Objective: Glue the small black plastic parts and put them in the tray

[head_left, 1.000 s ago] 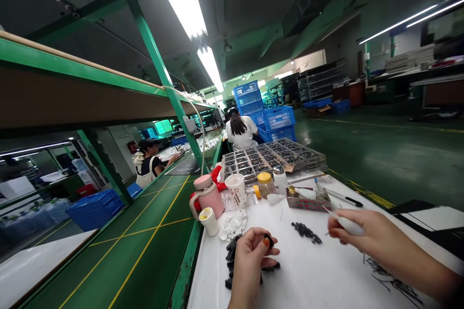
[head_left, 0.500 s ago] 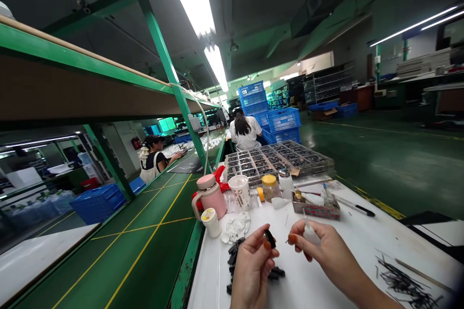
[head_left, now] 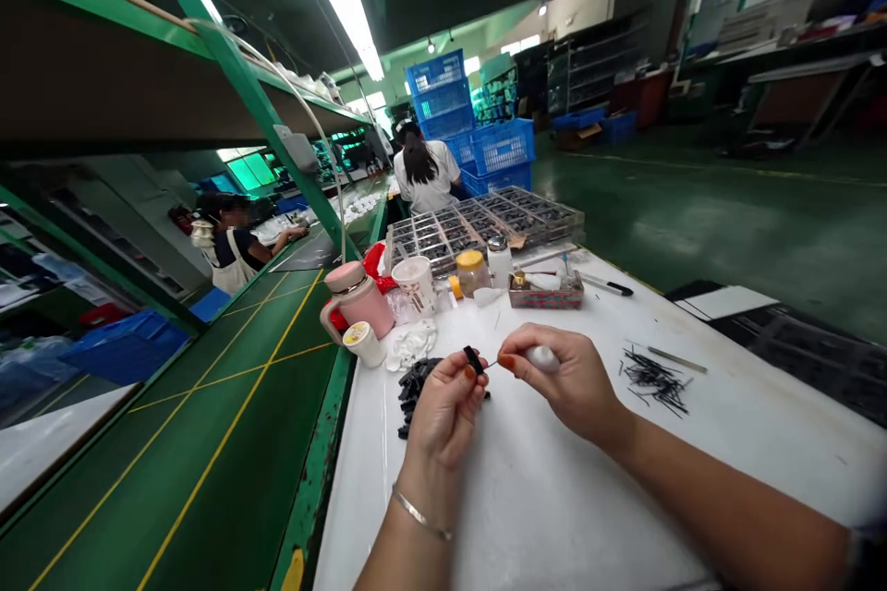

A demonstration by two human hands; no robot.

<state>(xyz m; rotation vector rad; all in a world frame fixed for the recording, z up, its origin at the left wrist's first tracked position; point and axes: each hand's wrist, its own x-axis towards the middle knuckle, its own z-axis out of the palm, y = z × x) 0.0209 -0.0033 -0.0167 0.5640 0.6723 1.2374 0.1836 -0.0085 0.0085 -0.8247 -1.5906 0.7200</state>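
Note:
My left hand (head_left: 443, 406) pinches a small black plastic part (head_left: 474, 358) between thumb and fingers, raised above the white table (head_left: 540, 499). My right hand (head_left: 565, 379) is closed round a small white squeeze bottle (head_left: 541, 356), whose thin needle tip points at the black part. The two hands nearly touch. A heap of similar black parts (head_left: 414, 383) lies on the table just left of my left hand.
A pink mug (head_left: 357, 300), paper cup (head_left: 416, 284), small jars and a patterned box (head_left: 546, 294) stand behind. Compartment trays (head_left: 478, 222) lie farther back. Thin black pins (head_left: 655, 379) lie at right. A green conveyor (head_left: 228, 425) runs at left, with other persons seated beyond.
My right hand has brought the white bottle leftward to the black part in my left hand. The view has tilted down and the hands have drawn together.

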